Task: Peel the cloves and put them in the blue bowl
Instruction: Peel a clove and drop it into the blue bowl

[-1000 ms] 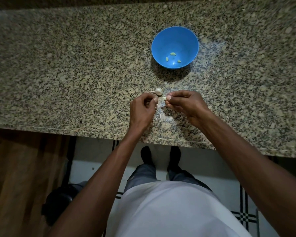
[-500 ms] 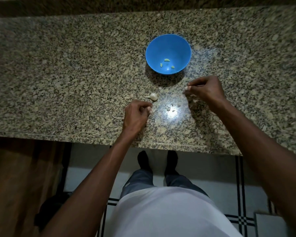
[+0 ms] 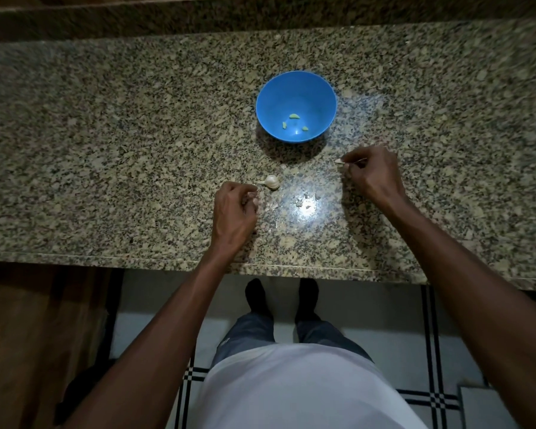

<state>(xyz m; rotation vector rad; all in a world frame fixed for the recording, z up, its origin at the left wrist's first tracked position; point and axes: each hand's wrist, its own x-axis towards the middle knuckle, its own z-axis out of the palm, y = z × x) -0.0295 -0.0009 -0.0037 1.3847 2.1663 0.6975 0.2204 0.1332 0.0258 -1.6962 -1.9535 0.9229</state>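
The blue bowl stands on the granite counter with three peeled cloves in its bottom. A small garlic bulb lies in front of it, just beyond my left hand. That hand rests on the counter with its fingers curled round a small clove, which is mostly hidden. My right hand is to the right of and below the bowl, low over the counter. It pinches a small pale scrap of garlic skin at its fingertips.
Bits of garlic skin lie on the counter between my hands, in a bright glare spot. The counter's front edge runs just behind my wrists. Below it are a tiled floor and my feet.
My hands, joined over the clove a second ago, have parted. The right hand went right with the pale scrap and has stayed there since. The left hand has stayed by the bulb.
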